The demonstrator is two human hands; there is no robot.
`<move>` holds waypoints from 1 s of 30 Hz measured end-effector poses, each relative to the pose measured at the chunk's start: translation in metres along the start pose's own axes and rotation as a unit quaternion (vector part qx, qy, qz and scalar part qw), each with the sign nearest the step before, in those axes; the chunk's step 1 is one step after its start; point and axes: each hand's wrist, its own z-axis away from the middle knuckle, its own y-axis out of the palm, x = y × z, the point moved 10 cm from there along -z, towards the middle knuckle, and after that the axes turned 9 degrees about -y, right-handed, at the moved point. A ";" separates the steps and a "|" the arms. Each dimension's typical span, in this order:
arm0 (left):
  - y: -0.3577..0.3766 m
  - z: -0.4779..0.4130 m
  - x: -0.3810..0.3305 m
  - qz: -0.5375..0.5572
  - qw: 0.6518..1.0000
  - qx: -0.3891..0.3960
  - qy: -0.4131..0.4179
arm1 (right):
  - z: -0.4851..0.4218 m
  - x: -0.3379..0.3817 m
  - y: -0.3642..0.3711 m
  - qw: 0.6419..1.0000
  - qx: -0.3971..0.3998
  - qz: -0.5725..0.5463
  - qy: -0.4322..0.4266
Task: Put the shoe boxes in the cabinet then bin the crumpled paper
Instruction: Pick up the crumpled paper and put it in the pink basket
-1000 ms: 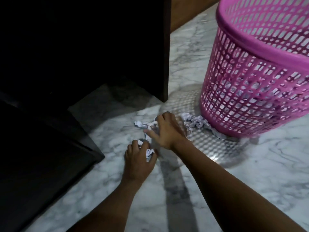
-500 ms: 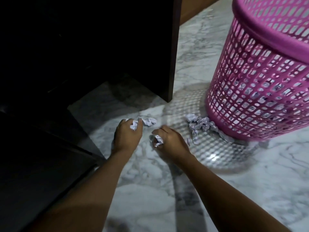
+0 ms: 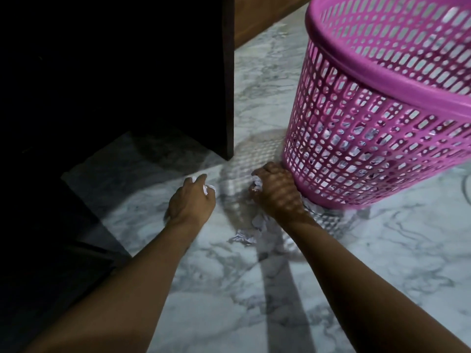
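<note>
Two hands are low over the floor, each closed around its own bit of crumpled paper. Half a second ago the right hand (image 3: pixel 276 193) was out on open floor, left of the bin. Now it is pressed against the foot of the pink bin (image 3: pixel 382 128), fingers curled tight on a white wad (image 3: pixel 257 186). The left hand (image 3: pixel 191 201) was only reaching onto its paper then. Now its fingers are folded round the left wad (image 3: pixel 207 190), with white corners poking out at the far side.

A loose wad (image 3: pixel 246 238) lies on the floor just near of the right wrist, creased and ragged. The bin is round, tapered plastic lattice with a smooth solid rim, and it throws a grid of light over the right hand. The floor (image 3: pixel 382 263) is glossy grey-veined white marble. The cabinet (image 3: pixel 227 72), dark flat-sided wood, stands at the far left.
</note>
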 end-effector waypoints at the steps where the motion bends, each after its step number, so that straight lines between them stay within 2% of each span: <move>1: 0.003 0.000 0.000 -0.004 1.000 0.002 0.001 | 0.002 -0.003 0.007 1.000 0.020 0.007 -0.008; 3: 0.007 0.002 0.001 -0.016 1.000 -0.004 0.009 | 0.008 -0.010 0.016 1.000 0.015 -0.002 -0.021; 7: 0.015 0.009 0.001 -0.046 0.997 -0.046 0.047 | 0.020 -0.008 0.037 0.998 0.057 0.020 -0.009; 11: 0.017 0.011 -0.004 -0.061 0.991 -0.082 0.091 | 0.028 -0.007 0.030 0.999 -0.020 -0.043 0.027; 16: 0.017 0.018 -0.003 0.023 0.994 -0.063 0.089 | 0.026 -0.004 0.022 0.994 -0.010 -0.104 0.018; 18: 0.013 0.033 -0.008 0.066 0.988 -0.069 0.120 | 0.023 -0.006 0.010 0.992 -0.017 -0.125 0.028; 20: 0.010 0.053 -0.018 0.082 0.978 -0.091 0.170 | 0.025 -0.006 -0.005 0.995 -0.040 -0.088 0.020; 21: 0.010 0.064 -0.025 0.080 0.972 -0.102 0.196 | 0.029 -0.011 -0.008 0.996 -0.031 -0.070 0.047; 23: 0.016 0.084 -0.043 0.056 0.962 -0.108 0.244 | 0.043 -0.020 -0.015 0.992 -0.014 -0.017 0.123; 26: 0.034 0.097 -0.064 0.011 0.965 -0.068 0.254 | 0.062 -0.019 -0.037 0.985 -0.055 0.065 0.152; 28: 0.049 0.099 -0.072 -0.051 0.967 -0.037 0.247 | 0.076 -0.028 -0.027 0.987 -0.043 0.001 0.154; 30: 0.060 0.101 -0.078 -0.103 0.962 -0.003 0.253 | 0.097 -0.045 -0.017 0.973 -0.070 -0.104 0.191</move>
